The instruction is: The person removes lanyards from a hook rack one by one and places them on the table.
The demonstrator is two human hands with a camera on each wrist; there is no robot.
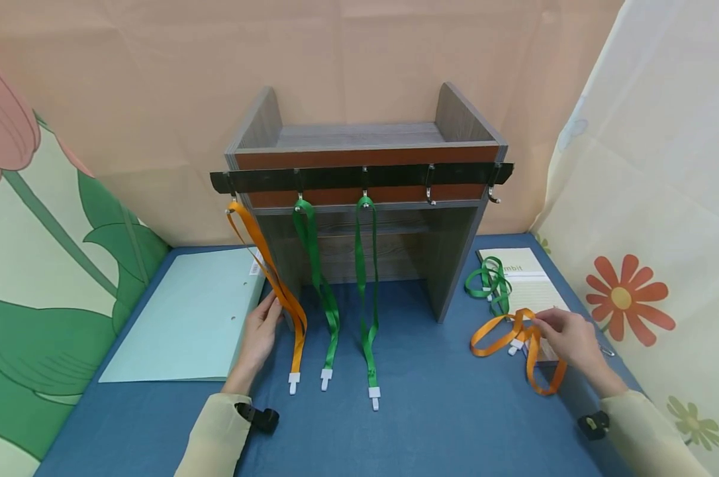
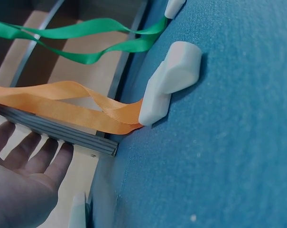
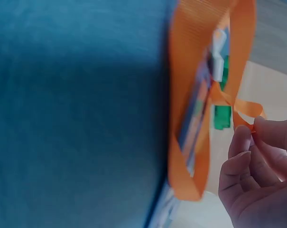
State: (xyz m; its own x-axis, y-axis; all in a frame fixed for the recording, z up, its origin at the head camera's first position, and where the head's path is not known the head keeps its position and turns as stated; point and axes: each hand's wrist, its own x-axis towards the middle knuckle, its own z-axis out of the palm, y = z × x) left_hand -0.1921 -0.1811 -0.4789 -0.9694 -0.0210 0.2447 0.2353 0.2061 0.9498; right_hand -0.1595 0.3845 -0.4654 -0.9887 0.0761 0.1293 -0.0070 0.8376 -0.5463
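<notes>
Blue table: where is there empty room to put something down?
The widest bare stretch of the blue table lies in front, between the white clips of the hanging lanyards and the right hand. A smaller bare strip runs before the pale folder. It is crowded by the notebook, where the loose orange lanyard and green lanyard lie.

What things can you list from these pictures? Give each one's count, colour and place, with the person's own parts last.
Wooden shelf unit: one, grey-brown, at the back of the table.
Hook rail: one, black, across the shelf front.
Hung lanyards: one orange lanyard, two green, on the hooks.
Loose orange lanyard: one, right, pinched by the right hand.
Loose green lanyard: one, on the notebook.
Notebook: one, cream, right.
Folder: one, pale blue, left.
Tablecloth: one, blue.
Hands: left hand beside the hung orange lanyard; right hand.
</notes>
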